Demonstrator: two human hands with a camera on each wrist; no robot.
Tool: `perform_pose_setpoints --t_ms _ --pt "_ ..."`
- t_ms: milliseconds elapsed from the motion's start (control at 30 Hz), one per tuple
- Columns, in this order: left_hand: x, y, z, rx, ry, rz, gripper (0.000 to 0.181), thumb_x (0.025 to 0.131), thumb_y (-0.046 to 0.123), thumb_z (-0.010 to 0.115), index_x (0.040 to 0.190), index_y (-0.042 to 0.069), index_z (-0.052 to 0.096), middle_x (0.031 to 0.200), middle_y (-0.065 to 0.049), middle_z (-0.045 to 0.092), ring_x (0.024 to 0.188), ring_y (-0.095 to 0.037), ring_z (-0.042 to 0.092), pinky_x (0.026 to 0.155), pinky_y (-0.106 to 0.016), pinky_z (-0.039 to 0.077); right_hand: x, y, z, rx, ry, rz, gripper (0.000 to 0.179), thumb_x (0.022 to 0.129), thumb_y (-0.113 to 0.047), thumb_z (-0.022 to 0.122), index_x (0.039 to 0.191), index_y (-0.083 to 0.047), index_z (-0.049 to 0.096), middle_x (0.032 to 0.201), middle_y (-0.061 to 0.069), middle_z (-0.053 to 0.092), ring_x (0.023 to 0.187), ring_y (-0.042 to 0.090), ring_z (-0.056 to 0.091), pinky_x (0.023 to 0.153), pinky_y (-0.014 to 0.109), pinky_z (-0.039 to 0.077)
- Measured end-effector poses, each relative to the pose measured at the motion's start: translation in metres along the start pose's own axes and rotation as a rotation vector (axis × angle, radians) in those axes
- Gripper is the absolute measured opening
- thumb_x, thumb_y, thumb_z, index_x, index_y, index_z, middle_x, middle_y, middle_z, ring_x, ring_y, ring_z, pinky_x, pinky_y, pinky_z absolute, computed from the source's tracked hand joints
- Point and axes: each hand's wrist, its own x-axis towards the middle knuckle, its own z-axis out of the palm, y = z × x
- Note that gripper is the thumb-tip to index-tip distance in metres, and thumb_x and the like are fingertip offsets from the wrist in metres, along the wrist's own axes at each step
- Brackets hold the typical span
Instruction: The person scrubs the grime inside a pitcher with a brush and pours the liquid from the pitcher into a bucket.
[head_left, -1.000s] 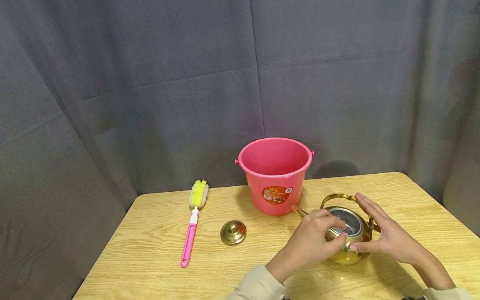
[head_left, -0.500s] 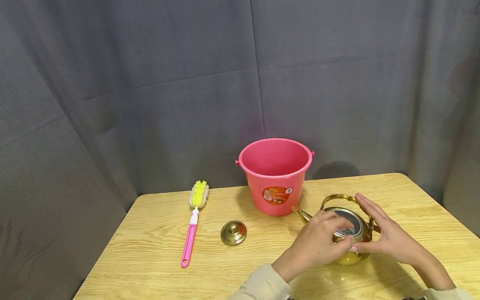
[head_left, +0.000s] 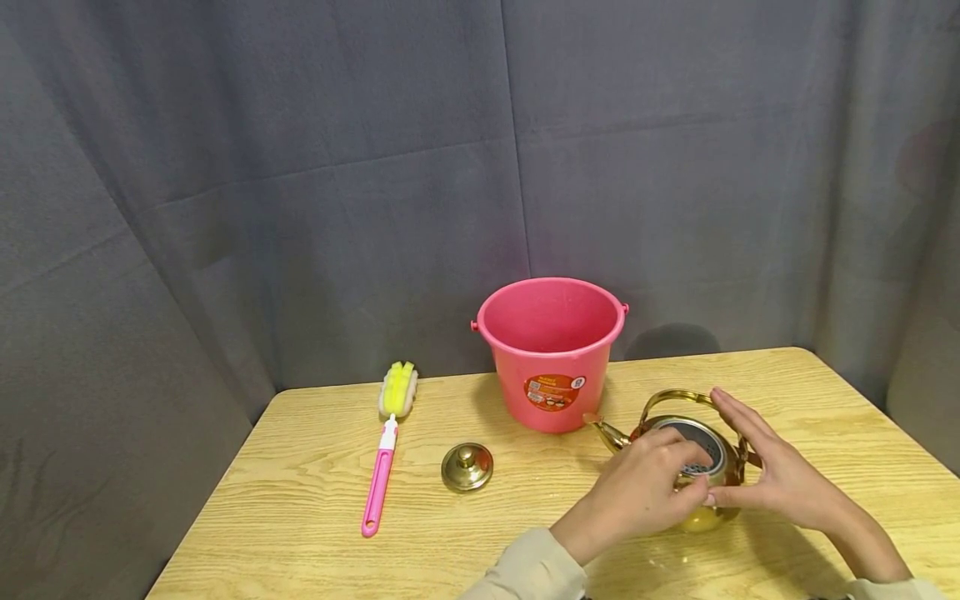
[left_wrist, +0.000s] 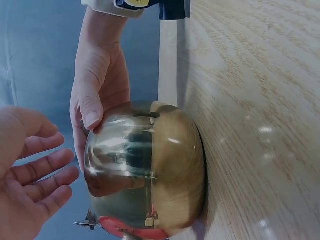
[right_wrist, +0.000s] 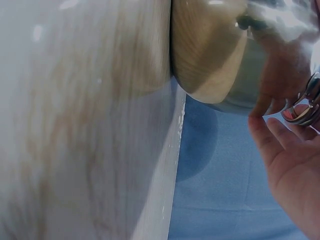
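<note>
A shiny gold teapot (head_left: 702, 522) stands upright on the table at the right, its spout toward the bucket and its arched handle (head_left: 678, 393) raised. Inside its uncovered mouth sits a perforated metal strainer (head_left: 703, 437). The left hand (head_left: 641, 483) reaches over the mouth, fingers bent loosely above the strainer; in the left wrist view nothing shows between these fingers (left_wrist: 45, 170). Steadying the pot, the right hand (head_left: 776, 471) has its thumb on the body near the rim and its fingers up along the handle. The gold lid (head_left: 467, 466) lies knob up, left of the pot.
A pink bucket (head_left: 555, 367) with a red label stands at the back, close to the spout tip. Farther left lies a sponge brush (head_left: 388, 450) with a pink handle. Grey curtains (head_left: 375, 208) hang behind the wooden table (head_left: 300, 483).
The left hand has shifted slightly to the right across the teapot's mouth, uncovering more of the spout. The right hand and the teapot have stayed in place.
</note>
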Motion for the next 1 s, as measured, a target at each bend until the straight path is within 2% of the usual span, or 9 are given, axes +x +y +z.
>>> perform_pose_setpoints --t_ms 200,267,433,533,767,900,1000 --pt "0.002 0.0 0.004 0.057 0.002 0.071 0.017 0.088 0.023 0.068 0.104 0.018 0.073 0.097 0.011 0.065 0.086 0.002 0.052 0.077 -0.007 0.039 0.0 -0.001 0.0 0.019 0.008 -0.011 0.116 0.067 -0.011 0.089 0.156 -0.019 0.015 0.159 0.0 0.016 0.13 -0.009 0.019 0.088 0.009 0.03" --pt "0.003 0.0 0.004 0.081 0.0 0.082 0.017 0.088 0.023 0.067 0.103 0.018 0.073 0.096 0.011 0.065 0.085 0.002 0.053 0.077 -0.007 0.039 0.0 -0.001 0.001 0.026 0.011 -0.02 0.116 0.066 -0.011 0.089 0.156 -0.018 0.016 0.159 0.002 0.015 0.132 -0.008 0.017 0.091 0.007 0.025" --pt "0.004 0.001 0.006 0.11 -0.01 0.079 0.016 0.09 0.025 0.065 0.103 0.021 0.073 0.097 0.013 0.065 0.088 0.002 0.054 0.079 -0.008 0.039 0.0 0.0 0.001 0.027 0.021 -0.04 0.116 0.066 -0.011 0.089 0.156 -0.016 0.017 0.159 0.002 0.015 0.134 -0.007 0.014 0.093 0.004 0.019" --pt "0.004 0.002 0.007 0.113 -0.005 0.079 0.016 0.09 0.026 0.064 0.103 0.022 0.073 0.097 0.013 0.065 0.088 0.002 0.054 0.08 -0.009 0.038 0.001 0.001 0.001 0.03 0.022 -0.047 0.115 0.066 -0.01 0.088 0.156 -0.015 0.017 0.159 0.006 0.016 0.134 -0.007 0.015 0.093 0.004 0.02" --pt "0.006 0.002 0.009 0.094 -0.027 0.055 0.017 0.091 0.029 0.063 0.103 0.023 0.073 0.098 0.015 0.065 0.09 0.003 0.054 0.082 -0.009 0.038 0.001 0.0 0.0 0.032 0.023 -0.052 0.115 0.066 -0.01 0.088 0.156 -0.014 0.017 0.159 -0.001 0.015 0.134 -0.007 0.017 0.091 0.005 0.024" --pt "0.006 0.001 0.012 0.069 -0.039 0.043 0.017 0.092 0.028 0.063 0.104 0.022 0.073 0.099 0.015 0.065 0.091 0.003 0.054 0.083 -0.009 0.039 0.001 -0.001 0.001 0.024 0.024 -0.049 0.115 0.066 -0.011 0.088 0.156 -0.015 0.017 0.158 0.007 0.017 0.134 -0.007 0.017 0.09 0.004 0.025" --pt "0.006 0.0 0.014 0.064 -0.043 0.039 0.018 0.092 0.028 0.062 0.105 0.021 0.073 0.099 0.014 0.065 0.092 0.002 0.055 0.084 -0.009 0.039 0.0 -0.001 0.001 0.022 0.025 -0.048 0.115 0.066 -0.011 0.088 0.156 -0.015 0.017 0.159 0.002 0.016 0.134 -0.007 0.017 0.091 0.004 0.023"
